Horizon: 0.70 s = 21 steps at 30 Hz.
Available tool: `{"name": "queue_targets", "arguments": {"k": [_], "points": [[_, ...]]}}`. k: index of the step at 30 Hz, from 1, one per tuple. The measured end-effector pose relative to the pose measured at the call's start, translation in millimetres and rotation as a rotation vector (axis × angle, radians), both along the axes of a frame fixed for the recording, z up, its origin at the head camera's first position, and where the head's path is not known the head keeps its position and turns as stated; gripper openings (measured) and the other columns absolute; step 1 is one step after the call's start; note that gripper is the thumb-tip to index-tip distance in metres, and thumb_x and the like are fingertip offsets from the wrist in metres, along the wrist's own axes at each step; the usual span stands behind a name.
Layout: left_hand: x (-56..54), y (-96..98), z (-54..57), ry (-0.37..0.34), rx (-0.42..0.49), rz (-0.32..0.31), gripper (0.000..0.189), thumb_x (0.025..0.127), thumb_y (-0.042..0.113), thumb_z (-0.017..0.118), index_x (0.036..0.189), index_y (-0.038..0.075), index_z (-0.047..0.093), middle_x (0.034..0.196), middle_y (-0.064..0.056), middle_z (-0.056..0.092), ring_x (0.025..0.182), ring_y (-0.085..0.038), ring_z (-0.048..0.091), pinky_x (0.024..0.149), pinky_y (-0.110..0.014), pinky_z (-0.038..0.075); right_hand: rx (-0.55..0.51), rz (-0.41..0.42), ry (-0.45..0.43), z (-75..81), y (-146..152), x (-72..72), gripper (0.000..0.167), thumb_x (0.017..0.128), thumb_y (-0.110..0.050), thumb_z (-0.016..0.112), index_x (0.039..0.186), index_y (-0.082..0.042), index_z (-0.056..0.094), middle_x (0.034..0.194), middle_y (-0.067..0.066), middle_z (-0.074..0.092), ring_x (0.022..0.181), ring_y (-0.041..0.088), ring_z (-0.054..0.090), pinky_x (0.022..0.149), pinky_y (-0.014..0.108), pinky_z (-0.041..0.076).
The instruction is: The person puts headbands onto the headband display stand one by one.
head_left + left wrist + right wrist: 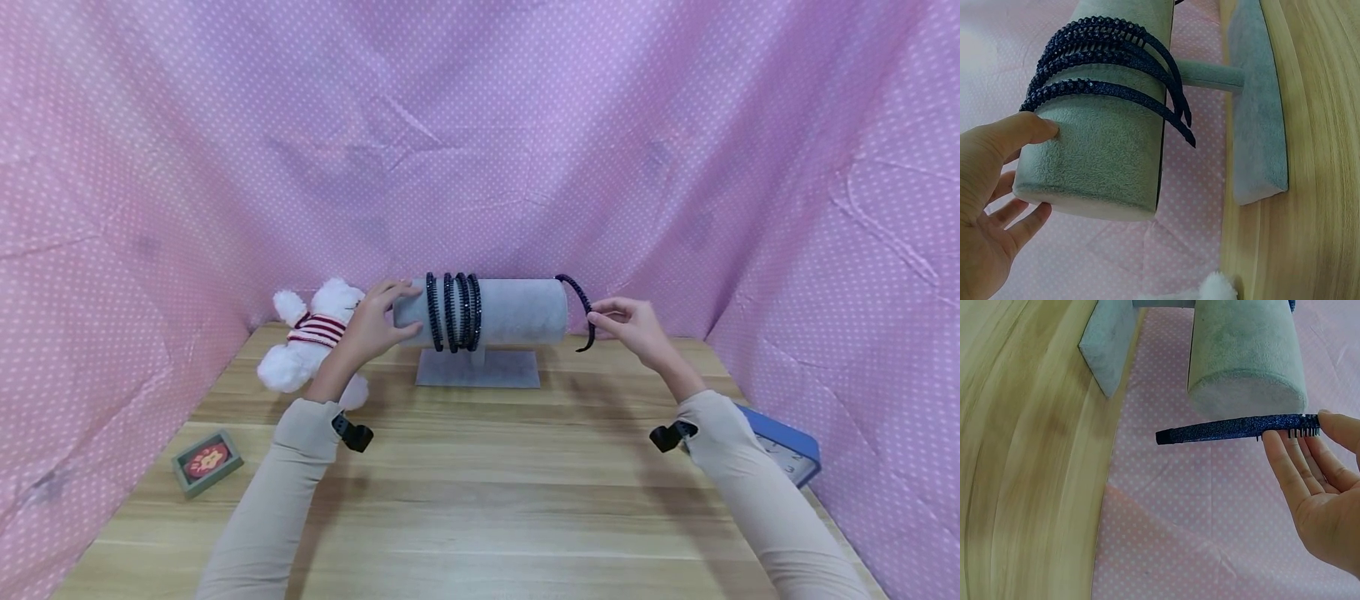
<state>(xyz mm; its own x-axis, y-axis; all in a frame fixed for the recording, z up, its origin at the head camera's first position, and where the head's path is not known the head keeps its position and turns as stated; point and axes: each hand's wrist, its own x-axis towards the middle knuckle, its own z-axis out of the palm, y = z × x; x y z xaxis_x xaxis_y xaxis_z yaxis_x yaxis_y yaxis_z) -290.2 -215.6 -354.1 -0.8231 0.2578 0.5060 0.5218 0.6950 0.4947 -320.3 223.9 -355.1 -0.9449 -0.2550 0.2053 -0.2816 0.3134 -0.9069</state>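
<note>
A grey plush display stand has a horizontal roll on a short post and flat base. Several dark beaded headbands with comb teeth hang round its left half. My left hand holds the roll's left end; in the left wrist view its thumb lies beside the nearest band and fingertips touch the end's rim. At the other end, my right hand pinches one more dark blue headband between thumb and fingers. That headband is just off the roll's right end, its free tip pointing down in the head view.
A white plush toy in a striped shirt lies behind my left forearm. A small framed picture rests at the table's left. Partly behind my right sleeve stands a blue clock. Pink dotted cloth hangs round the wooden table.
</note>
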Motion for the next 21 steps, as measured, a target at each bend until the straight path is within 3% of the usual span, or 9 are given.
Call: {"name": "queue_targets", "arguments": {"k": [4,11,17,21], "points": [[-0.5,-0.5,-1.0,0.008,0.005,-0.005,0.055,0.085,0.011,0.082,0.136,0.003,0.063,0.145,-0.021,0.054,0.131,-0.040,0.050,0.103,-0.055,0.051,-0.014,0.004,0.005,0.3,-4,-1.8,0.040,0.097,-0.016,0.070,0.121,0.014,0.063,0.094,-0.009,0.072,0.088,-0.001,0.071,0.078,0.026,0.062],[-2.7,-1.1,-3.3,0.006,0.008,-0.006,0.055,0.085,0.012,0.082,0.136,0.005,0.064,0.146,-0.019,0.054,0.131,-0.037,0.050,0.103,-0.052,0.051,-0.005,0.008,0.003,-0.4,-9,-4.3,0.038,0.097,-0.017,0.071,0.121,0.013,0.064,0.102,0.000,0.071,0.089,-0.002,0.070,0.078,0.025,0.062],[-2.5,-1.0,-3.1,-0.007,0.014,-0.001,0.054,0.086,0.013,0.082,0.136,0.005,0.064,0.146,-0.018,0.054,0.132,-0.037,0.049,0.105,-0.053,0.050,-0.019,0.023,0.001,-2.1,-13,-5.8,0.037,0.097,-0.015,0.070,0.119,0.014,0.064,0.098,-0.004,0.072,0.088,-0.001,0.071,0.078,0.027,0.062],[-1.8,-1.2,-2.9,-0.009,0.012,0.001,0.054,0.086,0.013,0.082,0.136,0.005,0.064,0.146,-0.018,0.054,0.133,-0.037,0.049,0.104,-0.053,0.051,-0.013,0.029,0.005,-3.9,-15,-6.0,0.036,0.097,-0.014,0.070,0.119,0.014,0.064,0.104,0.009,0.074,0.087,0.001,0.071,0.077,0.028,0.062]]}}
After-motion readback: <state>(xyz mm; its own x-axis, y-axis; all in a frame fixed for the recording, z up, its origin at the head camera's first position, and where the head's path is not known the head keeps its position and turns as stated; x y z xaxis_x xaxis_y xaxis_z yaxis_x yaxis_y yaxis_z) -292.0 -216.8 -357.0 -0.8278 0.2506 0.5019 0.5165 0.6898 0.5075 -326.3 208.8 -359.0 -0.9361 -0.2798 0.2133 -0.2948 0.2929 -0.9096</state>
